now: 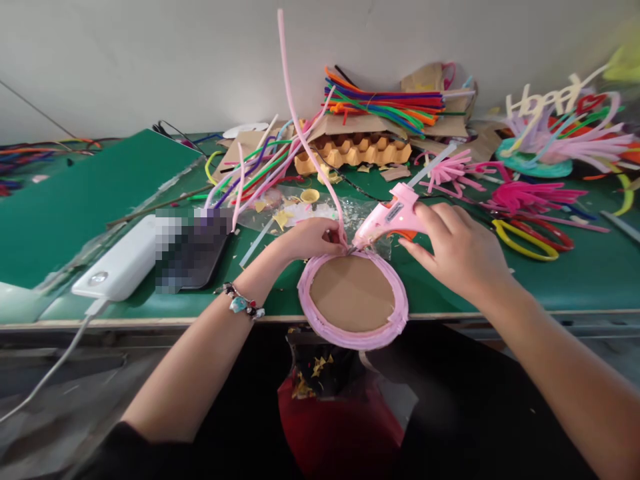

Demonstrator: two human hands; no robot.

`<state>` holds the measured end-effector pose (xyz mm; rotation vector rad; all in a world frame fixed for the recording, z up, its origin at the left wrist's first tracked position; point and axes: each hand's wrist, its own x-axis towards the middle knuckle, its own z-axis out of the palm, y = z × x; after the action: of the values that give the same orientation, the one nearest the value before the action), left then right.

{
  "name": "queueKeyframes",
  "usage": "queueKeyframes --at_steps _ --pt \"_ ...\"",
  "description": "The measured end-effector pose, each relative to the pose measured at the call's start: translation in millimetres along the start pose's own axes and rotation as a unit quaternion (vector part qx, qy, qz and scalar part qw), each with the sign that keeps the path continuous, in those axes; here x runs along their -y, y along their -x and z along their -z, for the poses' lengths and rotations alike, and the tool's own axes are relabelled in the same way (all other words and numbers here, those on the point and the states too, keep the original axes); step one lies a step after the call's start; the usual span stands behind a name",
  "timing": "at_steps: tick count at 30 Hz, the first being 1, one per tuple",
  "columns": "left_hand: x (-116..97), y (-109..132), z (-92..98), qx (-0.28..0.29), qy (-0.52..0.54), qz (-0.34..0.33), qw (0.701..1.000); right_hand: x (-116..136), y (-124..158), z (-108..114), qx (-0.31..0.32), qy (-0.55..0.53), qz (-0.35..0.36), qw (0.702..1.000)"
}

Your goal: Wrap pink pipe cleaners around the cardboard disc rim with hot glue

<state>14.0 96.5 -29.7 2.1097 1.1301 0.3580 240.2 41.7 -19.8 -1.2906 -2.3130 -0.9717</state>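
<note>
A round cardboard disc ringed with pink pipe cleaner hangs over the table's near edge. My left hand pinches a long pink pipe cleaner against the disc's far rim; the strand rises up and away. My right hand grips a pink glue gun, whose nozzle touches the rim right beside my left fingertips. A beaded bracelet sits on my left wrist.
Green table with a white power bank and a blurred dark object at left. Behind: loose pipe cleaners, egg carton, cardboard scraps. Right: pink fringed pieces, yellow and red loops, a "Happy" decoration.
</note>
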Motion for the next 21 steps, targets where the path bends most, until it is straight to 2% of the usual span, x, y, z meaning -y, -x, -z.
queueKeyframes --at_steps 13,21 --pt "0.4 1.1 -0.2 0.006 0.025 0.007 1.000 -0.1 0.1 3.8 0.005 0.024 -0.007 1.000" --pt "2.5 0.4 -1.0 0.004 0.045 -0.001 0.999 -0.3 0.0 7.1 0.022 -0.003 -0.025 0.999"
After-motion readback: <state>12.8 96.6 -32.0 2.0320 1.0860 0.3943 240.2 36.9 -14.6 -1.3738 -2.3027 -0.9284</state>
